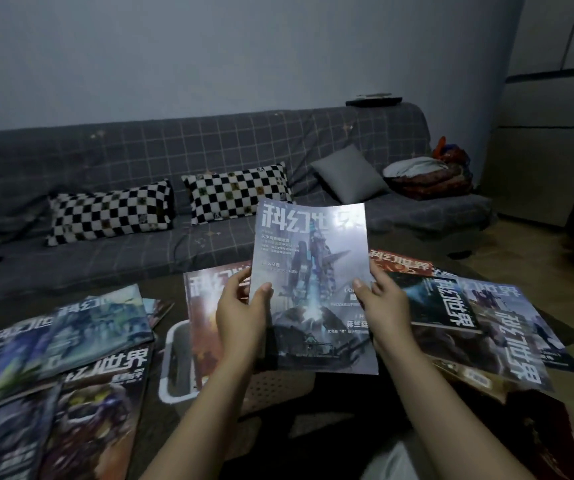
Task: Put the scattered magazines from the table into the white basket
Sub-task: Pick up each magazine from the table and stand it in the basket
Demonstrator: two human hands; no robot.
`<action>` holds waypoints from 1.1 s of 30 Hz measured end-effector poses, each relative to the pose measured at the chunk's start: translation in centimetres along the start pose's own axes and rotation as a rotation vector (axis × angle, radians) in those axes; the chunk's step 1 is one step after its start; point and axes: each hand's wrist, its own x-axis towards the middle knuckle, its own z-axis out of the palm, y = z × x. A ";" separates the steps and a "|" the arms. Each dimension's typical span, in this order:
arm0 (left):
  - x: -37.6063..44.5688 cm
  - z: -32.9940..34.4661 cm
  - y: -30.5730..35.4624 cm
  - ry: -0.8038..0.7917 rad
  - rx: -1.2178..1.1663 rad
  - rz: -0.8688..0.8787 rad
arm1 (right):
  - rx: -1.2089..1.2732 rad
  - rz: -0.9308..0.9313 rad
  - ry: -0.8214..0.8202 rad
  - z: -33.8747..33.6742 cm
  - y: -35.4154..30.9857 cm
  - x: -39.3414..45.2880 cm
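I hold a pale blue-grey magazine (313,278) upright in front of me, above the white basket (171,368). My left hand (242,317) grips its left edge, thumb on the cover. My right hand (387,310) grips its right edge the same way. An orange-covered magazine (206,306) stands in the basket behind my left hand. Several magazines (57,344) lie overlapping on the table at the left. More magazines (479,317) lie fanned out at the right.
A grey checked sofa (140,244) runs behind the table with two black-and-white chequered cushions (112,211), a grey cushion (348,173) and a bundle of cloth (427,174). The room is dim.
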 end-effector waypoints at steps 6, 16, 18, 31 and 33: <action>2.8 -6.3 -3.2 0.155 0.020 -0.059 | 0.040 0.040 -0.208 7.5 1.5 0.5; 5.2 -9.1 -8.3 0.190 0.308 -0.166 | -0.184 0.084 -0.233 12.6 4.4 1.0; 5.3 -9.0 -8.6 0.137 0.450 -0.149 | -0.265 0.039 -0.181 12.4 5.2 0.7; 5.1 -8.7 -9.1 0.002 0.845 -0.106 | -0.797 -0.077 -0.195 13.1 6.9 1.1; 5.0 -8.6 -9.1 -0.002 0.843 -0.111 | -0.860 -0.047 -0.231 13.1 6.9 1.2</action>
